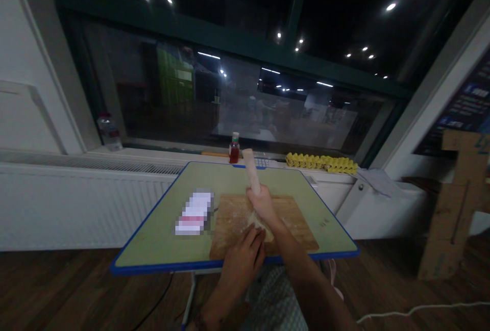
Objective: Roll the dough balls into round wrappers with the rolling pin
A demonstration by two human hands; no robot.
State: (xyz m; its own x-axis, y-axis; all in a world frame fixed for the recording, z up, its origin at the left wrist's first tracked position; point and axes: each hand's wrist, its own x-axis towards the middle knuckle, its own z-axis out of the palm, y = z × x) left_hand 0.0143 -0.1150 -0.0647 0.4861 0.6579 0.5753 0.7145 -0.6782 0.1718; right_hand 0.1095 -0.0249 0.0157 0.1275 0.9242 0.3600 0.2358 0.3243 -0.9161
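My right hand (262, 203) is wrapped round a pale wooden rolling pin (251, 172), whose free end points up and away toward the window. Under and just in front of my hands, a pale patch of dough (268, 235) lies on the wooden cutting board (229, 211). Its outline is partly hidden by my hands. Flour is dusted over the board around it. My left hand (247, 250) rests at the near side of the board, its fingers extended and touching the dough's left edge.
The board lies on a green folding table (161, 249) with a blue rim. Left of the board is a blurred-out phone-like screen (195, 212). On the sill stand a red-liquid bottle (234, 149), a yellow egg carton (321, 162) and a clear plastic bottle (109, 134). Cardboard (440, 234) leans at right.
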